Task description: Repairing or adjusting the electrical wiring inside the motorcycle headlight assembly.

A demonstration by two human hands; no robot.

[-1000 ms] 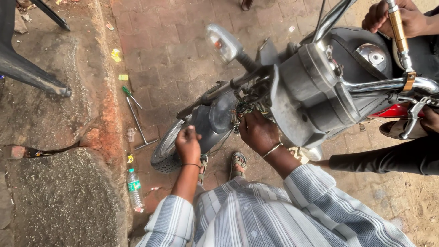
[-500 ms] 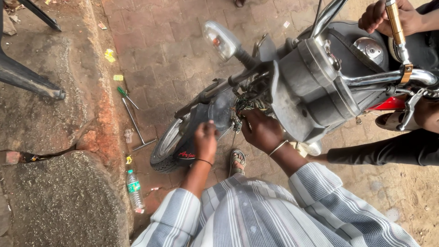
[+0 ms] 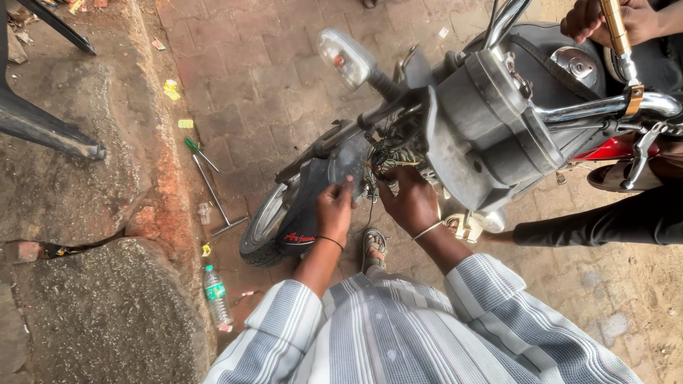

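Both hands work at the motorcycle's front: the left hand (image 3: 334,208) cups the round headlight lens (image 3: 348,160) from below, fingers curled on its rim, while the right hand (image 3: 409,203) is closed into the wire bundle (image 3: 388,158) just beside it. Lens lies up-left of the wires, nearer the left hand. Farther off, another person's hand (image 3: 594,18) steadies the handlebar (image 3: 605,107)
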